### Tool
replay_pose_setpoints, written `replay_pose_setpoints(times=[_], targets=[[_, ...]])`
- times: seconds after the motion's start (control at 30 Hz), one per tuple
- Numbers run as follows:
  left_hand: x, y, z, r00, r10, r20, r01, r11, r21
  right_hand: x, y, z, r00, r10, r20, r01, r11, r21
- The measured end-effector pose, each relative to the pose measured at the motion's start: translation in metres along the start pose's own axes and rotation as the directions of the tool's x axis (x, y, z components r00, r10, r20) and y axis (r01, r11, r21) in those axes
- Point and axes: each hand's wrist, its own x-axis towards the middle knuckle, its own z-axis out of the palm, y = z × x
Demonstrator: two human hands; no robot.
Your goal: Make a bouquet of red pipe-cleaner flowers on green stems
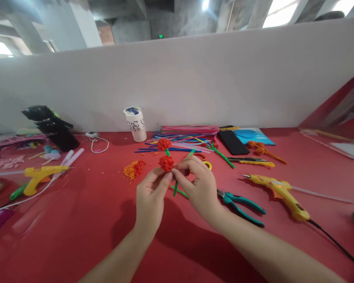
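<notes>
Left hand (151, 196) and right hand (198, 184) meet over centre of red table (76, 220). Both pinch red flower (166, 162) at its base, fingertips closed on it. Green stem (175, 189) hangs down between hands. Second flower (164, 144) lies near, at 12 o'clock from held one. Orange scraps (133, 169) at 9 o'clock. Pliers (242, 202) at 4 o'clock, just beside right hand. Yellow glue gun (283, 190) at 3 o'clock, farther out. Cup (135, 124) at 11 o'clock, by wall.

Just right of your fingers (191, 164) lie pliers (238, 202); beyond them, pipe cleaners (183, 138) crowd the table (76, 220). Nearer you, it lies open.
</notes>
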Motion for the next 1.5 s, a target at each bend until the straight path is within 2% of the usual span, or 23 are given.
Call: replay_pose_setpoints(times=[0.1, 0.2, 0.33, 0.4, 0.53, 0.77, 0.9, 1.07, 1.13, 1.23, 1.3, 1.37, 1.43, 1.5], targets=[[0.001, -0.002, 0.002, 0.994, -0.104, -0.021, 0.099, 0.981, -0.169, 0.0, 0.004, 0.001, 0.982, -0.174, 0.069, 0.184, 0.969, -0.166], [0.003, -0.002, 0.002, 0.975, -0.219, -0.047, 0.198, 0.941, -0.276, -0.002, 0.01, 0.004, 0.937, -0.296, 0.187, 0.345, 0.866, -0.361], [0.008, -0.005, -0.002, 0.949, -0.31, -0.062, 0.268, 0.891, -0.366, -0.008, 0.01, 0.011, 0.861, -0.38, 0.338, 0.508, 0.666, -0.547], [0.011, -0.007, -0.005, 0.942, -0.329, -0.068, 0.28, 0.879, -0.386, -0.012, 0.007, 0.013, 0.862, -0.377, 0.34, 0.507, 0.622, -0.597], [0.016, -0.006, -0.009, 0.941, -0.332, -0.07, 0.279, 0.873, -0.4, -0.015, -0.003, 0.014, 0.91, -0.265, 0.317, 0.41, 0.677, -0.611], [0.017, -0.005, -0.007, 0.913, -0.397, -0.098, 0.335, 0.864, -0.377, -0.01, -0.008, 0.01, 0.926, -0.114, 0.36, 0.305, 0.787, -0.537], [0.018, -0.007, -0.007, 0.96, -0.261, -0.1, 0.22, 0.926, -0.306, -0.004, -0.012, 0.005, 0.922, -0.079, 0.38, 0.26, 0.852, -0.454], [0.018, -0.006, -0.009, 0.99, -0.095, -0.103, 0.092, 0.995, -0.03, 0.01, -0.008, -0.009, 0.94, -0.185, 0.287, 0.265, 0.925, -0.272], [0.017, -0.004, -0.01, 0.995, -0.074, -0.061, 0.077, 0.996, 0.052, 0.017, -0.003, -0.016, 0.95, -0.129, 0.283, 0.191, 0.96, -0.203], [0.017, -0.001, -0.011, 0.996, -0.088, 0.0, 0.088, 0.993, 0.078, 0.026, 0.006, -0.022, 0.926, -0.013, 0.378, 0.057, 0.993, -0.105], [0.017, 0.0, -0.011, 0.991, -0.128, 0.035, 0.127, 0.991, 0.032, 0.027, 0.011, -0.024, 0.913, -0.087, 0.398, 0.127, 0.989, -0.075], [0.019, 0.002, -0.011, 0.977, -0.195, 0.091, 0.199, 0.98, -0.034, 0.026, 0.015, -0.024, 0.882, -0.264, 0.39, 0.315, 0.947, -0.071], [0.02, 0.004, -0.011, 0.953, -0.259, 0.155, 0.274, 0.958, -0.084, 0.025, 0.018, -0.023, 0.811, -0.421, 0.407, 0.484, 0.873, -0.063], [0.02, 0.005, -0.012, 0.935, -0.295, 0.198, 0.32, 0.941, -0.108, 0.023, 0.021, -0.023, 0.757, -0.505, 0.415, 0.578, 0.814, -0.063]])
